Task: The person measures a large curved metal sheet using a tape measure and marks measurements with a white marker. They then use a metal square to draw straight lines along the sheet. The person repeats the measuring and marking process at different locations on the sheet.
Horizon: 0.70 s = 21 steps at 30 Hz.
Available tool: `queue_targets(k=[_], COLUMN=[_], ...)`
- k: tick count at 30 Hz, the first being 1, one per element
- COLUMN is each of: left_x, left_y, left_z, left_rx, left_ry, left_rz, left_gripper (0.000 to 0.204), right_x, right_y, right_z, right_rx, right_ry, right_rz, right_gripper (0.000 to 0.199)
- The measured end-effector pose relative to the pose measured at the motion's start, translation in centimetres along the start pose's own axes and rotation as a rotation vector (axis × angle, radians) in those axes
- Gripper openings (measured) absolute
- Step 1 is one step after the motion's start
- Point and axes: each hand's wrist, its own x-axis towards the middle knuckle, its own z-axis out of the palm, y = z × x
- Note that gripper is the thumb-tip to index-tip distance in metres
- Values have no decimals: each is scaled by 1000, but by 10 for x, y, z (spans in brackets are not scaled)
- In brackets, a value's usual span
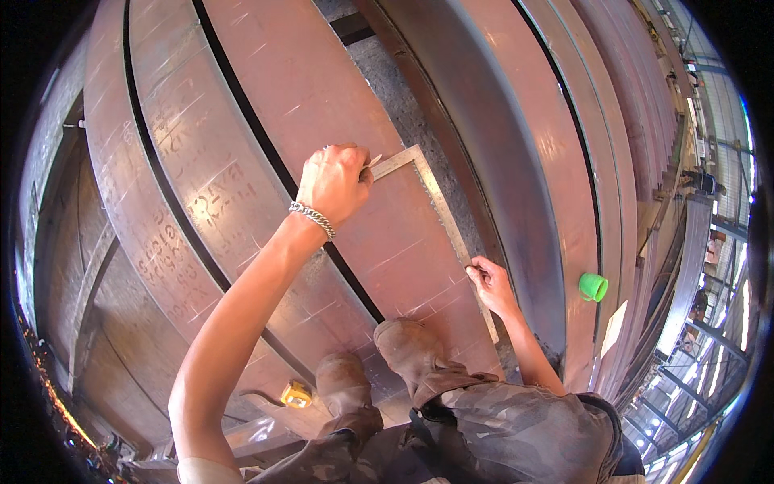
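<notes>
Looking down at big rust-red steel plates [322, 89] laid side by side, dark gaps running between them.

Left hand [332, 184]: fingers clenched round a thin marker stick [372, 160], its tip at the short arm of a metal square [435, 202]. Chain bracelet [313, 218] on that wrist.

Right hand [492, 284]: fingers pressed flat-ish onto the long arm of the square, pinning it down near its lower end. Not wrapped around it as far as I can tell.

The square lies flat on the plate I'm standing on, corner at top, long arm running down along the plate's right edge. Just past that edge is a gap with rough grey floor [403, 113], then the next plate.

Both boots [403, 343] are on the same plate, just below the square. Open plate surface to the left of the square, up to the dark gap [266, 149] under my left wrist.

A green cup [593, 286] sits on a plate to the right, well apart from the right hand. A yellow tape measure [296, 394] lies low left, near the left boot.
</notes>
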Motion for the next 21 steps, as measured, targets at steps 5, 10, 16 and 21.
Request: queue_targets(k=[5,10,16,21], left_x=[5,11,10,-11], left_y=[0,-2,-1,-16], left_z=[4,6,2,-18], left_rx=[-28,31,93,199], left_ry=[5,-39,-79,-151], left_rz=[69,122,133,102], left_gripper=[12,10,11,12], right_x=[0,1,2,2], right_y=[-3,-1,2,-1], right_z=[1,1,2,2], right_rx=[-49,-43,-60,-62], right_ry=[3,12,23,27], right_rz=[-19,-26,-58,-35], right_gripper=[18,18,18,17])
